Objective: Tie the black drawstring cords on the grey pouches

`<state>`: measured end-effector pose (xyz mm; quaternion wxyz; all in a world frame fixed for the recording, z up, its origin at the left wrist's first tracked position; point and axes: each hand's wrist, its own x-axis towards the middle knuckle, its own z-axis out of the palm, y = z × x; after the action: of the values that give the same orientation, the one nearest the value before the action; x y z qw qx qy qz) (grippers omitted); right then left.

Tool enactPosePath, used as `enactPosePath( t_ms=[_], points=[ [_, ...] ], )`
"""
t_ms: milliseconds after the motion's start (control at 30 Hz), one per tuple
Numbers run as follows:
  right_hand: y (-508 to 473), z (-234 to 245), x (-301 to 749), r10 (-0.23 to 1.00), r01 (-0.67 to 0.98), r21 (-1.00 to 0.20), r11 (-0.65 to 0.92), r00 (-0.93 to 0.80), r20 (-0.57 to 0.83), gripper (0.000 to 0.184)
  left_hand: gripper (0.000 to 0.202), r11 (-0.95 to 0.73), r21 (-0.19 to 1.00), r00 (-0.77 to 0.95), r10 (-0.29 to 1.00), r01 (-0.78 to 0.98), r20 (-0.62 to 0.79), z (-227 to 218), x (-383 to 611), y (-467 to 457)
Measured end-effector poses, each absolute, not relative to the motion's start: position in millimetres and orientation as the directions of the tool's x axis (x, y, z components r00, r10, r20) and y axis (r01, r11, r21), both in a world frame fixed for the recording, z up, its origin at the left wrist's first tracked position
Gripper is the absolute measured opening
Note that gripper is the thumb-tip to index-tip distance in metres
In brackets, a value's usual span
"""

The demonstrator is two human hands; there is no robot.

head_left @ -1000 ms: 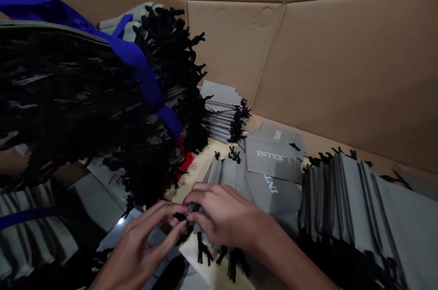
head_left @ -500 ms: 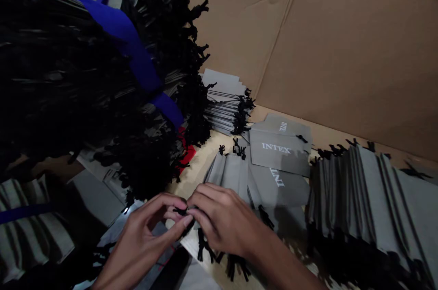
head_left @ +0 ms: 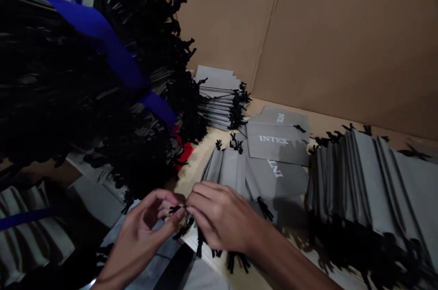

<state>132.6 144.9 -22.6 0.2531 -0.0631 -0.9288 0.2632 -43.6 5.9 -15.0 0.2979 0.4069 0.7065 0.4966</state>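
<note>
My left hand [head_left: 143,235] and my right hand [head_left: 219,217] meet low in the middle, fingertips pinched together on a short black drawstring cord [head_left: 179,220] of a grey pouch that lies under my right hand. More black cord ends [head_left: 236,260] stick out below my right palm. Just beyond my hands lies a fanned row of grey pouches [head_left: 229,169], and past it flat grey pouches printed INTEX [head_left: 277,141].
A tall heap of bundled pouches with black cords [head_left: 85,98], tied by a blue strap [head_left: 112,52], fills the left. A small stack [head_left: 219,98] stands at the back. A long row of upright grey pouches [head_left: 369,176] fills the right. Cardboard walls [head_left: 325,39] enclose the area.
My hands stay together on the cord, with the left fingers now opened a little around it. The view has shifted slightly, and the pouches under my right hand show more.
</note>
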Motion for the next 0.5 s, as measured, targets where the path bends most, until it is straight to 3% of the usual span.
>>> enactPosePath(
  t_ms=[300,400,500],
  points=[
    [144,-24,134,0.286,0.013,-0.55,0.835,-0.864,0.414,0.017,0.034,0.158,0.971,-0.559,0.829,0.179,-0.032,-20,-44,1],
    [145,-22,135,0.288,0.013,-0.568,0.823,-0.871,0.397,0.018,0.04,0.178,0.953,-0.535,0.845,0.244,-0.02,-17,-42,-2],
    [144,-21,136,0.302,0.028,-0.583,0.812,-0.875,0.379,0.017,0.029,0.259,0.877,-0.483,0.875,0.405,-0.035,-16,-48,-7]
  ],
)
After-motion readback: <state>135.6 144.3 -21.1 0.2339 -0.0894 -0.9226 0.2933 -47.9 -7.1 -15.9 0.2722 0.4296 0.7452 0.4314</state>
